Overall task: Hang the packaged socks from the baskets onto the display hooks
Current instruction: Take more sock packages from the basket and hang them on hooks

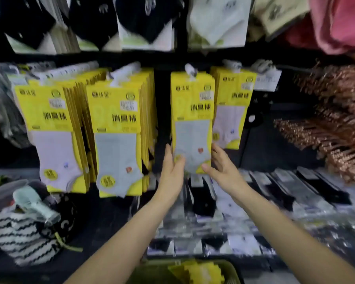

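A yellow sock package point(193, 111) with a pale grey sock hangs from a white-tipped display hook point(190, 69) in the middle of the rack. My left hand point(172, 169) grips its lower left edge, thumb on the front. My right hand point(221, 167) is at the lower right corner with fingers spread; its thumb touches the corner. A green basket point(232, 269) at the bottom edge holds more yellow packages point(195, 271). The picture is blurred.
Thick rows of yellow packages point(115, 128) hang to the left and a thinner one point(232, 103) to the right. Dark and white socks hang above. Copper-coloured hangers point(336, 124) jut out at right. Flat packaged socks point(254, 201) lie below, loose striped socks point(19, 232) at lower left.
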Tool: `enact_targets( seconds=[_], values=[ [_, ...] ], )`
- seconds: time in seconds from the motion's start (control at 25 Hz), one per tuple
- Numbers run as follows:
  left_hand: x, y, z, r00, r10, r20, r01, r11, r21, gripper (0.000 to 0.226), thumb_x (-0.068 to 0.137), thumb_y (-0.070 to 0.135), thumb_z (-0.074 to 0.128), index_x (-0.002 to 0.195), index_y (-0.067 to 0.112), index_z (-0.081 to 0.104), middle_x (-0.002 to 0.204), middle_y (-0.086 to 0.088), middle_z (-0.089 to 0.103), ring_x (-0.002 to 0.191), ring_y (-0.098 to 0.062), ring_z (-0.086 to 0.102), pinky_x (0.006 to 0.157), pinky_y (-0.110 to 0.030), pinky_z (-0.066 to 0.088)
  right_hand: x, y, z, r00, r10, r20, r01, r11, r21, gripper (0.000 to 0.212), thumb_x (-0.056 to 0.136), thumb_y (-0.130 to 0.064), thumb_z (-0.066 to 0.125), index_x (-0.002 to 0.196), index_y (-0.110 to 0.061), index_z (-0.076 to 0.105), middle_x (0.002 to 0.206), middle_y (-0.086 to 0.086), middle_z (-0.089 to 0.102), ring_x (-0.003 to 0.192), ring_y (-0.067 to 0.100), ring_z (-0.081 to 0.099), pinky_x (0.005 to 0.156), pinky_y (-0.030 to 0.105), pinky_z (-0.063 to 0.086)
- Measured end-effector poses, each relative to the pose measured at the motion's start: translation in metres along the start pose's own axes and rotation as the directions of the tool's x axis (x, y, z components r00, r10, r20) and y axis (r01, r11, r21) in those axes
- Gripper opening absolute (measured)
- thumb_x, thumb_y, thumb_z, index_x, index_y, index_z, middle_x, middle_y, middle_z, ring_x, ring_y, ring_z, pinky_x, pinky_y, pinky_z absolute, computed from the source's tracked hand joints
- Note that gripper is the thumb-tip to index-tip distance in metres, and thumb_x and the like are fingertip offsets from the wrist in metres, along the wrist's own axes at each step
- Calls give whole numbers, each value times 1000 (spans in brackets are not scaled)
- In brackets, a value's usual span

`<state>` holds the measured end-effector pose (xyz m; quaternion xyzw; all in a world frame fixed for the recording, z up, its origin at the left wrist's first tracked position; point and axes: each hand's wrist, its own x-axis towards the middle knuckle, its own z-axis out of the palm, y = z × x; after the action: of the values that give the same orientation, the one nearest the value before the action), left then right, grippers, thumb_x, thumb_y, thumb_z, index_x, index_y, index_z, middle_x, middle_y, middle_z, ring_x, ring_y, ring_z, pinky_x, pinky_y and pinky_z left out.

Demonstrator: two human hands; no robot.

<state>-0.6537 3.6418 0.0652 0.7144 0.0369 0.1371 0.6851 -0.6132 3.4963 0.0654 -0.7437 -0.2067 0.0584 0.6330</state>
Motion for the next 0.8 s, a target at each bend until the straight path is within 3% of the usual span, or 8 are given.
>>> enact_targets(
  seconds=[0.16,0.24,0.32,0.44,0.52,0.6,0.72,0.8],
  values=[
    [-73,-94,-5,972,-225,62,215,966,140,61,99,34,38,150,27,6,155,13,11,139,0,11,108,-20,14,-73,94,3,937,345,64,-339,937,-88,60,92,-19,57,145,-18,28,147,5,36,135,18,36,96,21,36],
    [-101,-137,-8,940,-334,76,312,927,209,62,98,28,42,150,20,8,156,5,14,141,-10,19,113,-26,18,-105,138,2,871,474,127,-449,874,-185,54,91,-16,58,141,-13,36,145,11,41,128,20,45,91,19,42],
    [-121,-171,-8,903,-421,84,396,892,220,65,98,19,45,150,15,7,156,0,16,133,-9,35,110,-26,26,-130,176,0,809,570,145,-498,795,-347,57,89,-19,63,139,-9,38,143,13,43,125,23,48,98,30,45],
    [-145,-212,-4,837,-542,72,495,808,320,65,95,8,49,149,8,12,152,-5,25,134,-18,36,104,-20,29,-153,213,0,738,654,165,-408,627,-664,81,79,-38,73,144,-14,31,144,11,41,127,25,46,101,39,43],
    [-151,-232,0,819,-573,14,521,755,400,54,90,2,51,140,-1,32,140,-13,44,131,-29,41,104,-25,34,-159,222,5,704,685,187,-337,554,-761,103,69,-48,78,148,-24,16,150,8,28,131,28,40,100,39,43],
    [-148,-241,3,785,-617,-59,584,703,406,45,88,1,50,132,-1,42,132,-20,50,124,-34,47,102,-31,38,-159,226,11,694,693,196,-279,510,-813,114,65,-50,80,149,-32,4,155,5,15,133,30,37,100,44,43],
    [-139,-243,4,741,-657,-139,633,616,468,53,91,8,48,143,11,34,141,-22,31,127,-30,39,102,-29,33,-156,225,20,762,625,169,-182,457,-871,97,66,-50,79,140,-26,22,141,8,30,123,29,44,87,41,48],
    [-140,-244,5,764,-639,-93,577,611,543,54,92,10,47,144,18,34,141,-18,28,124,-26,41,102,-26,32,-154,224,19,785,596,169,-133,429,-894,77,69,-50,76,128,-22,34,129,5,37,116,25,47,79,36,45]
  ],
)
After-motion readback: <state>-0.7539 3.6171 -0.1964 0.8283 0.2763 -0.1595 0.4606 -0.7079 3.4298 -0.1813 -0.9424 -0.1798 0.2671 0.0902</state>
